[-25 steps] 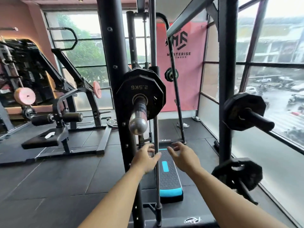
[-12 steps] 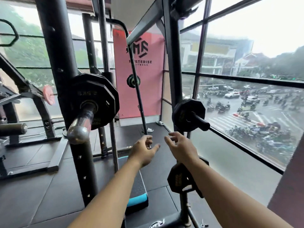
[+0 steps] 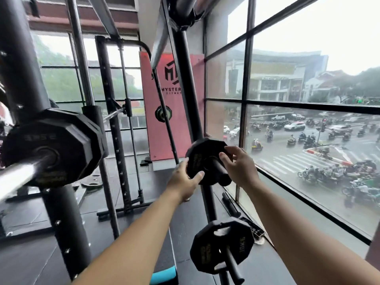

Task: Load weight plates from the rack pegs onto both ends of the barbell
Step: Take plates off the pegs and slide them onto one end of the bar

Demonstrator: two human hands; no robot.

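Observation:
A small black weight plate (image 3: 202, 159) hangs on an upper peg (image 3: 221, 172) of the black rack post. My left hand (image 3: 185, 181) grips its lower left edge, thumb across the front face. My right hand (image 3: 238, 167) touches its right edge, fingers curled at the rim. Below, a black 10 kg plate (image 3: 221, 247) sits on a lower peg. At left, the chrome barbell sleeve (image 3: 18, 177) carries one black plate (image 3: 53, 149) marked 2.5 kg.
The thick black rack upright (image 3: 61, 212) stands at left, close to my left arm. A large window (image 3: 308, 140) fills the right side, with a street below. A blue-edged step platform (image 3: 164, 274) lies on the floor. A pink banner (image 3: 168, 103) hangs behind.
The view turned right and moved closer to the rack post. Both hands rose from mid-air to the upper plate, where the left one now grips the edge and the right one touches it.

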